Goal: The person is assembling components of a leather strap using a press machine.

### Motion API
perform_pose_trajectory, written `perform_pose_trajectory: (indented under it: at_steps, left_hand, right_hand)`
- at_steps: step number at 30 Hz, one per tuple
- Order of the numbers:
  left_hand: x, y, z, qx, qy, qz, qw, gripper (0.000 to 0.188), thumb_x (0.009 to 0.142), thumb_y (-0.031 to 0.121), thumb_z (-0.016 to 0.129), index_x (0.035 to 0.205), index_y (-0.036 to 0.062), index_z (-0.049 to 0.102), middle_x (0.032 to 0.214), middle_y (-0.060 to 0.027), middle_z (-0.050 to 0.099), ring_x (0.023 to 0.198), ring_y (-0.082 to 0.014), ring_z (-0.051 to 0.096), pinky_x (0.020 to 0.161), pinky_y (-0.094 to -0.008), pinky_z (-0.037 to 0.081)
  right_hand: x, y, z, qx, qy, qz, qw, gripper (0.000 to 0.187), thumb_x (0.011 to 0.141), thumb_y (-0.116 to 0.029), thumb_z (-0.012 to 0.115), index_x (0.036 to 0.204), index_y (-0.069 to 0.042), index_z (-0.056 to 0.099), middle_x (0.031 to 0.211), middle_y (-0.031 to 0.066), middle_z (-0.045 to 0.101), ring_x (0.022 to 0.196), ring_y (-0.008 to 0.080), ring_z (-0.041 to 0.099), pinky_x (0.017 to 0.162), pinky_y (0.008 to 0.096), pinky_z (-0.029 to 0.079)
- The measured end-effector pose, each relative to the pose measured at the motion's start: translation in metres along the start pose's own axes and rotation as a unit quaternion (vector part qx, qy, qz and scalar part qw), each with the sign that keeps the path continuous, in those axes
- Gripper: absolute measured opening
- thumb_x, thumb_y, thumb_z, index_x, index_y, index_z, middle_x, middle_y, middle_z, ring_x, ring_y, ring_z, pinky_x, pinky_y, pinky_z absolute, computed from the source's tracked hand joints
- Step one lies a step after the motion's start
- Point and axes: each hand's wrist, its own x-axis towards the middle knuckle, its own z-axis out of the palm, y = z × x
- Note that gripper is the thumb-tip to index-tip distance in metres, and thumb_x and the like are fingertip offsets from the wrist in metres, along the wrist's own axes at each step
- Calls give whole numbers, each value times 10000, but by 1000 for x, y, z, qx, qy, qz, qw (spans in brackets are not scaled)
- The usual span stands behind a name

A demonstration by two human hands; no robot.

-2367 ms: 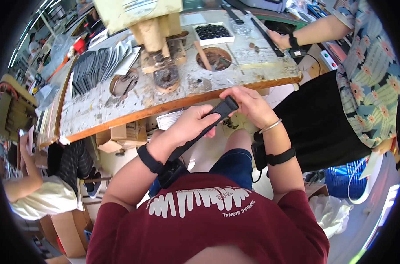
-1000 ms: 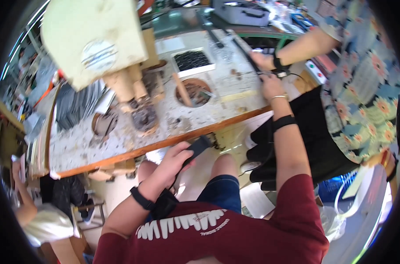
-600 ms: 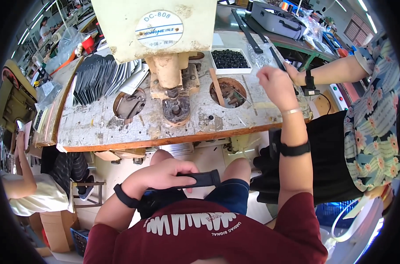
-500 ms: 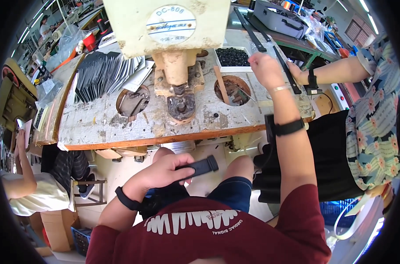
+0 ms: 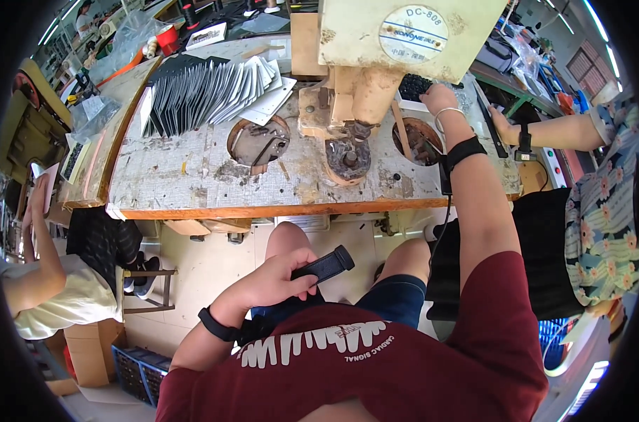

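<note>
My left hand (image 5: 288,278) is wrapped round a folded black strap (image 5: 325,266) with a raised loop near its far end, held above my lap. My right hand (image 5: 443,100) reaches over the bench to a white tray of small black parts (image 5: 414,87), right of the press. Its fingers are bent together at the tray's edge; whatever they may pinch is hidden. Between my hands and the far side of the bench stands a cream press machine (image 5: 369,98) with a dark round anvil (image 5: 349,159).
A fanned stack of grey and white cards (image 5: 207,98) lies left of the press. Round holes (image 5: 260,144) in the worn bench (image 5: 158,172) hold scraps. At right, a co-worker's hand (image 5: 501,125) rests by a long black strap (image 5: 489,119). Another person sits at far left.
My right hand has gone from above the tray down to its parts. The view has shifted, so the bench sits further right. My left hand still holds the strap.
</note>
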Motion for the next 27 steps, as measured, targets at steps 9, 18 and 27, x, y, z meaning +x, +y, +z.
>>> perform_pose_trajectory:
  at_steps: [9, 18, 27]
  left_hand:
    - [-16, -6, -9, -9, -14, -18, 1000, 148, 852, 58, 493, 988, 8, 462, 753, -31, 562, 640, -79, 530, 576, -201, 438]
    - [-21, -10, -24, -6, -32, -10, 999, 174, 849, 34, 479, 1021, 13, 468, 780, -35, 563, 686, -76, 542, 619, -204, 458]
    - [-23, -7, -29, 7, -81, -26, 996, 166, 843, 44, 493, 1004, 18, 468, 786, -29, 566, 691, -73, 547, 627, -200, 456]
  right_hand:
    - [12, 8, 0, 7, 61, -52, 997, 216, 707, -169, 626, 898, -69, 620, 1018, 164, 585, 959, 312, 554, 812, 385, 452]
    - [-138, -35, -26, 422, -64, -216, 878, 154, 692, -12, 662, 836, -40, 616, 723, 8, 614, 660, 55, 553, 599, 210, 457]
    - [-191, -67, 3, 400, -46, -233, 885, 150, 711, -20, 656, 843, 2, 588, 733, 62, 616, 632, 103, 571, 596, 221, 471]
